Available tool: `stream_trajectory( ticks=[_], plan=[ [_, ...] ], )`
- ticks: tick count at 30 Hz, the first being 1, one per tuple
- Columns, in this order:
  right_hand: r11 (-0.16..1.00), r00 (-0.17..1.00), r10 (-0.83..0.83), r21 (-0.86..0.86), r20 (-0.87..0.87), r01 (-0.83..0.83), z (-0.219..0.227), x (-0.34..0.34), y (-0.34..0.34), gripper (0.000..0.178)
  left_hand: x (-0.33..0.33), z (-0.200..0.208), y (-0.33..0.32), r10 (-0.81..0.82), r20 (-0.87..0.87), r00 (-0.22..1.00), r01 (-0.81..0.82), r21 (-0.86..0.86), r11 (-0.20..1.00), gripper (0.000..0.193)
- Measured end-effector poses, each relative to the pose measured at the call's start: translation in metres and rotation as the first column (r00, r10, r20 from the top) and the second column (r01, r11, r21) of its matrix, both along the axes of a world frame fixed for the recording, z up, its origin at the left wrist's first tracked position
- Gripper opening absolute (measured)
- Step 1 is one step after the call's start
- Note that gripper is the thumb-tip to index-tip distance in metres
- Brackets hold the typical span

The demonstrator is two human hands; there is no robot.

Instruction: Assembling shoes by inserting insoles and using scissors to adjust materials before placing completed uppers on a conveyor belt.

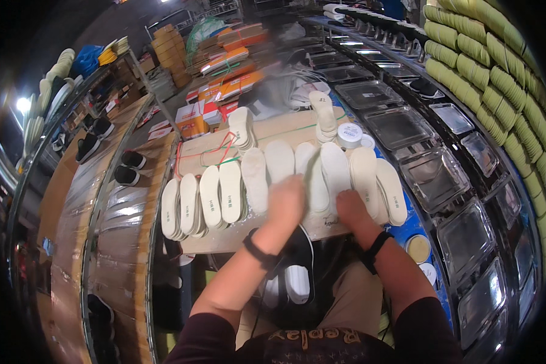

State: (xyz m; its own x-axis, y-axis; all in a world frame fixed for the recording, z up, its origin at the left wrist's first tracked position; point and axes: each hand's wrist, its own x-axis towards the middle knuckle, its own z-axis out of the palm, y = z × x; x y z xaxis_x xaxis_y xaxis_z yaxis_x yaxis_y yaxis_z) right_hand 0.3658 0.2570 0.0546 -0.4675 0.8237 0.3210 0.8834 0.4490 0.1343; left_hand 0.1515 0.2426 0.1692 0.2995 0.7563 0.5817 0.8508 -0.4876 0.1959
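Note:
White shoe insoles lie in two rows of stacks across a board (212, 244) before me. My left hand (287, 197) is over the middle of the front row, beside a plain insole (279, 161). Motion blur smears its fingers, and what they hold, if anything, cannot be made out. My right hand (350, 206) is closed at the lower edge of a tilted insole (335, 167), its fingertips partly hidden. To the left stand several stacks of printed insoles (211, 197). Right of my right hand are two more stacks, the outer insole (391, 191) at the board's edge.
Behind the front row stand two insole stacks (242, 126). White lidded tubs (349, 134) and an open round tin (417, 249) line the board's right. Metal trays (434, 176) fill the rack at right. Black shoes (130, 167) rest on the left shelving. A black shoe (294, 258) is near my lap.

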Motion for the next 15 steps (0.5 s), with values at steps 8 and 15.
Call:
stream_trajectory(
  ticks=[8,15],
  plan=[
    [0.982,0.663,0.021,0.140,-0.748,0.127,0.124,0.014,-0.100,0.018,-0.149,0.070,-0.168,0.046,0.590,0.806,0.002,-0.081,0.997,0.017],
    [0.980,0.303,-0.196,-0.192,-0.933,0.043,0.165,0.001,-0.241,0.018,-0.200,0.079,-0.286,0.365,0.807,0.465,-0.032,-0.397,0.917,0.013]
  ],
)
